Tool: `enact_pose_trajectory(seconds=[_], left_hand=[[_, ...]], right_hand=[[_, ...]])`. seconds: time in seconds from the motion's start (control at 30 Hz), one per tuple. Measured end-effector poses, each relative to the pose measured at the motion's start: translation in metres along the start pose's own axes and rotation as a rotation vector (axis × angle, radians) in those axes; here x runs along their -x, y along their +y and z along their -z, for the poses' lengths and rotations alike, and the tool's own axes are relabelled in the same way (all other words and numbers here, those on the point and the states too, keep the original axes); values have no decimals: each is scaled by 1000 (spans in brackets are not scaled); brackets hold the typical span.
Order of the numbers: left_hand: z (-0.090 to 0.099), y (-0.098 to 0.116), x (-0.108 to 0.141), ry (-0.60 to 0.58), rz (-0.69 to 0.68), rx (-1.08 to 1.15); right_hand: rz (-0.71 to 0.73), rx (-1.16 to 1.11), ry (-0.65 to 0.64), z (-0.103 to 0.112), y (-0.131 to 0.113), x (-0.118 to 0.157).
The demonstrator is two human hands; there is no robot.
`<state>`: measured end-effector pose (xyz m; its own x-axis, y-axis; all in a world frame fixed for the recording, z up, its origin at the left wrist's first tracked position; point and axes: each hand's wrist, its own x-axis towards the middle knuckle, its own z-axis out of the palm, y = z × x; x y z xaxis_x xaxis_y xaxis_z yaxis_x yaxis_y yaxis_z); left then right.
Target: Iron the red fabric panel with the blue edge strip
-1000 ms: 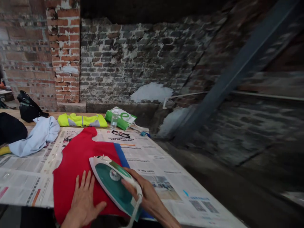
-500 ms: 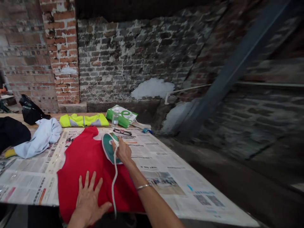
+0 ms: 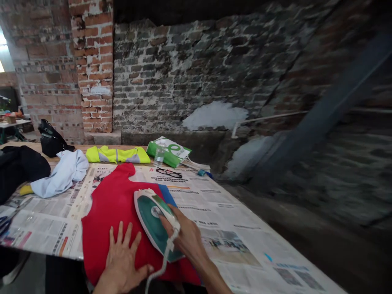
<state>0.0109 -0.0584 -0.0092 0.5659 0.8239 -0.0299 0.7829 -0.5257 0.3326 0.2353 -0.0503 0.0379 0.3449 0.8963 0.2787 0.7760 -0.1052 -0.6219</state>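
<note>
A red piece of cloth [image 3: 107,200] lies spread over the newspaper-covered table, its near edge hanging past the table's front. My right hand [image 3: 185,230] is closed round the handle of a green and white clothes iron [image 3: 150,218], which rests on the cloth with its tip pointing away from me. The iron's white cord [image 3: 165,255] runs down towards me. On the cloth's near left part, my left hand [image 3: 124,259] lies flat with fingers spread. Beyond the iron, a strip of blue fabric [image 3: 168,195] shows along the cloth's right edge.
Eyeglasses [image 3: 169,173], a clear bottle [image 3: 159,155] and a green-white bag [image 3: 174,152] lie at the back. A folded yellow reflective vest [image 3: 118,155], a pale blue cloth [image 3: 65,173], dark clothing [image 3: 23,167] and a black bag [image 3: 52,139] are left. Scissors [image 3: 6,222] sit far left.
My right hand has drawn the iron nearer to me over the cloth, uncovering the blue fabric. My left hand keeps its place on the cloth. The view has turned slightly left.
</note>
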Motion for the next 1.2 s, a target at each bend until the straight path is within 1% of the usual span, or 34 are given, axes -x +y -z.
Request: enact_pose_trajectory(seconds=[0.1,0.17,0.23,0.27,0.33,0.43,0.5,0.57,0.6,0.67,0.73,0.83,0.9,0.97,1.1,1.17,1.2], left_hand=[[1,-3,-1,-7,4,-28],[4,-3,0,-18,0,-34],[9,-1,1,-31,2,-27],[13,1,2,-39,7,-17],[20,6,4,-53,22,14],[28,12,7,-74,46,74],[29,13,7,-86,61,98],[27,12,6,-82,54,99],[26,12,6,-69,44,91],[24,10,6,-37,25,78],[23,9,7,-25,26,73],[20,8,8,-24,23,75],[17,8,9,-11,11,72],[17,8,10,-14,2,77],[21,12,12,-32,22,115],[23,13,12,-36,30,119],[23,13,11,-35,30,107]], right_hand=[[-3,8,-73,-17,-25,-43],[7,24,-82,-25,-41,-70],[16,25,-88,-30,-50,-86],[17,23,-93,-31,-52,-88],[21,22,-96,-29,-47,-80],[21,25,-77,-21,-26,-47],[10,45,-27,-14,-11,-23],[-20,103,20,-6,-1,-9],[-46,143,29,-3,1,-8],[-108,216,4,3,-3,-19],[-171,261,-21,7,-12,-41],[-214,294,0,7,-22,-71],[-203,307,5,4,-18,-74],[-166,304,-4,1,-5,-59],[-46,202,17,4,26,6],[-10,148,25,10,28,31],[-9,137,19,12,24,37]])
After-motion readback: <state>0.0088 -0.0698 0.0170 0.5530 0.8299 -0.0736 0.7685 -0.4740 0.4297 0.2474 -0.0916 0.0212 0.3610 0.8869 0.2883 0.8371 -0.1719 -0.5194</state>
